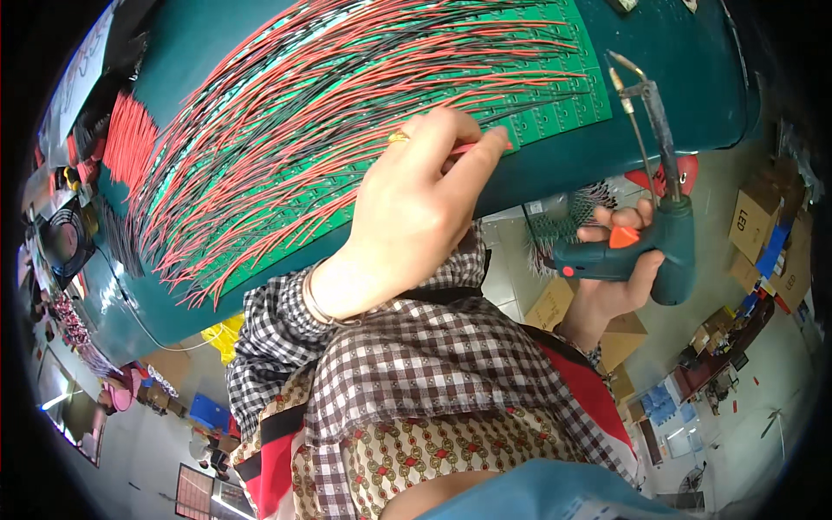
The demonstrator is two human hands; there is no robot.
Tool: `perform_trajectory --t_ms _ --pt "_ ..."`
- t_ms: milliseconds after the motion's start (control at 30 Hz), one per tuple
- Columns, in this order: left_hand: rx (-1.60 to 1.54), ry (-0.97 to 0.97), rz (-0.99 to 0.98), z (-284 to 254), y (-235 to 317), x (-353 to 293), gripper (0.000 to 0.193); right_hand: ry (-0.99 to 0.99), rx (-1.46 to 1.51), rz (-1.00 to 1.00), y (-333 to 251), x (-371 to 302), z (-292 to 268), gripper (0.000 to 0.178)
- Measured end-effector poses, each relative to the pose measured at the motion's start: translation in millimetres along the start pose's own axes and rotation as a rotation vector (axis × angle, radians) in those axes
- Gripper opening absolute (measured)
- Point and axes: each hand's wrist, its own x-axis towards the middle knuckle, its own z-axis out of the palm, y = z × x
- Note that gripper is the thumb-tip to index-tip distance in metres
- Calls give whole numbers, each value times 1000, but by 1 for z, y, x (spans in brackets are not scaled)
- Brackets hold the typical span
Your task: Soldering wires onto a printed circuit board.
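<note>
While left hand (403, 212) pinches something red (464, 149), right hand (609, 295) grips one soldering gun (674, 247).
One red wire bundle (130, 139); red/black wires (286, 130), too many to count, across green boards (563, 117) on bench (702, 95); carton (754, 224) far right, contents unclear.

Beyond the near right corner of the bench (706, 108), a cardboard box (750, 227) carries one short printed word in dark capitals; a brown cardboard panel (792, 279) beside it repeats the word. Past the left edge, a white sheet (89, 65) bears large dark characters, too slanted to read.
</note>
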Motion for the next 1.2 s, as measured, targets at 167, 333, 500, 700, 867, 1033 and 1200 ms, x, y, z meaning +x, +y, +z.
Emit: perform_trajectory --t_ms 167,333,500,700,867,1033,1200 --pt "110 6 59 10 -3 -3 28 43 -51 79 -4 -16 3 66" --pt "127 63 59 14 -6 -7 26 -4 -178 239 -13 -37 5 76" --pt "126 78 78 15 -11 -6 25 -52 -229 228 -9 -46 -5 78" --pt "143 20 32 11 -5 1 30 -129 -376 196 -18 -43 -2 68" --pt "177 38 65 14 -7 2 30 -256 -491 233 -33 -39 11 62" --pt "186 42 75 16 -6 4 29 -276 -496 180 -26 -45 -1 54" --pt "197 39 64 17 -4 4 29 -315 -497 155 -26 -44 -2 52"
